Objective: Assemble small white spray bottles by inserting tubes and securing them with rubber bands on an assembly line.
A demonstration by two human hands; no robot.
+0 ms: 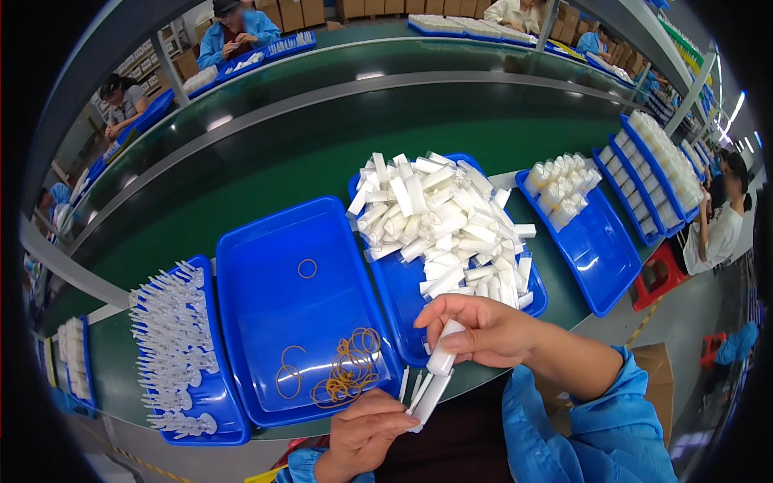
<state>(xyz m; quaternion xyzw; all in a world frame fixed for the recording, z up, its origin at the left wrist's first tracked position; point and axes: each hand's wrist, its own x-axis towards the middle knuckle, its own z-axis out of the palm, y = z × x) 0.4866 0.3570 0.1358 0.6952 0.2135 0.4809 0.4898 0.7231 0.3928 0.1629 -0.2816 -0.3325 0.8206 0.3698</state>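
Note:
My right hand [491, 330] pinches a small white packet [444, 354] between thumb and fingers, just in front of the heaped tray. Below it, my left hand [366, 431] grips the lower end of several slim white packets [431, 400], which fan slightly apart; their lower ends are partly hidden by the fingers. The upper packet touches or overlaps this group. Beside my left hand, tan rubber bands [346, 366] lie tangled in a blue tray [282, 233], with a few loose ones apart. Beyond my right hand, many loose white packets [443, 209] are heaped on another blue tray [537, 303].
At the left, a blue tray [233, 423] holds rows of clear plastic pieces [173, 346]. To the right, a blue tray [600, 274] carries bundled white packets [560, 185]; stacked full trays [644, 185] stand beyond. A metal rail [403, 84] crosses behind. Other people work across the line.

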